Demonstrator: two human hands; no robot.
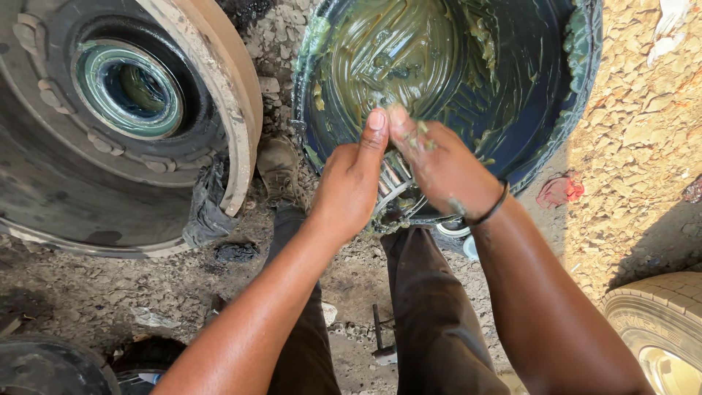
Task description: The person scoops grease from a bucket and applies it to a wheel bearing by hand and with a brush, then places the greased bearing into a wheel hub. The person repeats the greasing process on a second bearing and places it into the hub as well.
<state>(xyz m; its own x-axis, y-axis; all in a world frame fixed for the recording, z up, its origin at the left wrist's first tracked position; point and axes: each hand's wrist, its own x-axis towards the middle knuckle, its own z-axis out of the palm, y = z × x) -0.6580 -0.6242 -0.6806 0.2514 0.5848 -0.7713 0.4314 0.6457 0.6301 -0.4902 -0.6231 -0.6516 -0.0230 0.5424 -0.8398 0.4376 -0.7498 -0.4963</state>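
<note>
Bearing (401, 192): between my hands, at tub's (578, 110) near rim | left hand (349, 186): clasped round it, nearer side | right hand (439, 164): greasy, fingers pressing top | hub (128, 89): far left.

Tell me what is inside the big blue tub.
The tub holds smeared green grease. Its near edge is covered by the left hand and right hand gripping a metal bearing.

My left hand (352, 179) and right hand (439, 164) together grip metal bearing (395, 192), fingers grease-smeared. Just beyond fingertips: dark tub (578, 88) of green grease (395, 51). Left of left hand: wheel hub (124, 110). Gravel ground (643, 132) to right.
</note>
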